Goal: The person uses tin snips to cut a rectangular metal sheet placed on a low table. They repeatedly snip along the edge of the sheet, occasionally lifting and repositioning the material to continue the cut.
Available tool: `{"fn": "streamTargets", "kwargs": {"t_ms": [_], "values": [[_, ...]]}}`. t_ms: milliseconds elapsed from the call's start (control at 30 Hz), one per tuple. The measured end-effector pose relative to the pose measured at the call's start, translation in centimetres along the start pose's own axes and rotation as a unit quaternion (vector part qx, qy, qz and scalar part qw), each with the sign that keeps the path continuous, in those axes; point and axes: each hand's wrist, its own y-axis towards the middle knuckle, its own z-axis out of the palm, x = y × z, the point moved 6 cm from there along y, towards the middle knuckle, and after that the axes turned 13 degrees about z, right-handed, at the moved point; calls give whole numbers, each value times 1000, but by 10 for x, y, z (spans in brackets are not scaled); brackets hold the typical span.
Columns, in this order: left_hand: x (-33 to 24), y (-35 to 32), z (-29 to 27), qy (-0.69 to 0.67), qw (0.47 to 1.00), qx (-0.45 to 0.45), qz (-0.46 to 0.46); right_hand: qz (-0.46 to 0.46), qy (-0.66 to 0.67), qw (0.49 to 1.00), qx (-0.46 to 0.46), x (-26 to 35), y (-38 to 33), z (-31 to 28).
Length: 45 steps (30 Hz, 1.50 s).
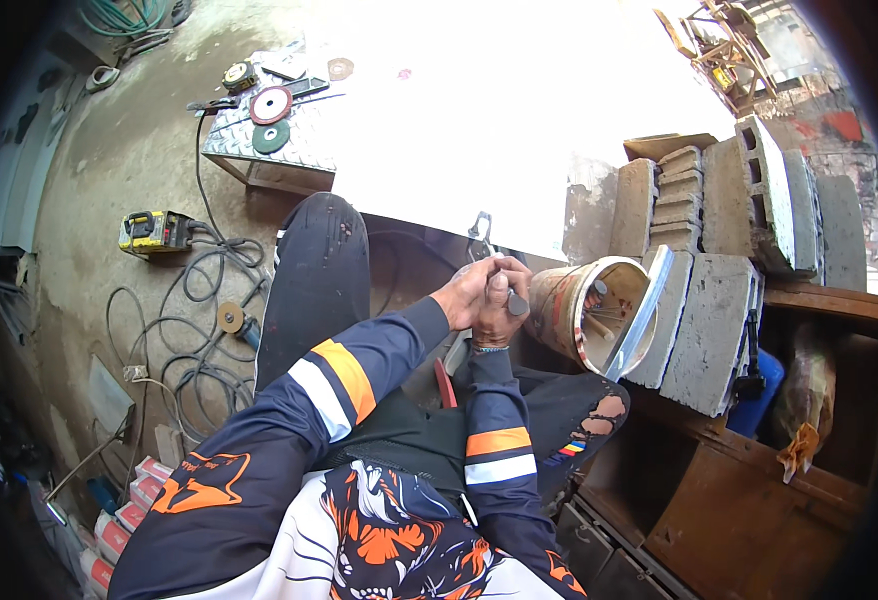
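In front of my knees, my left hand (466, 294) and my right hand (500, 312) are closed together, fingers overlapping. A metal tool with a looped, jaw-like end (481, 226) sticks out beyond the fingers. A rounded grey end (517, 303) shows beside my right thumb; whether it belongs to the same tool is hidden by the hands. Right of my hands stands a stained bucket (556, 307) with rods inside. A clear, bluish strip (643, 318) leans across its rim. Below the hands a red-edged piece (445, 384) lies between my legs.
Concrete blocks (704, 320) are stacked right of the bucket, beside a brown wooden cabinet (759, 510). At left lie a yellow-and-black machine (154, 232), tangled cables (214, 350) and an angle grinder (239, 322). A checkered metal box (309, 140) carries discs and a tape measure (239, 76).
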Motion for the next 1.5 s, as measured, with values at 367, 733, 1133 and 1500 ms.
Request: {"fn": "streamTargets", "kwargs": {"t_ms": [367,733,1133,1500], "values": [[-13,-23,-6,275,951,-74,-117,61,83,995,14,-26,13,0],[-61,-12,31,802,411,164,400,104,121,985,67,-30,-3,-2],[-73,-1,36,743,571,215,274,-16,28,999,-13,-33,16,-6],[-160,150,-39,914,386,36,-122,20,87,996,20,-38,41,16]]}}
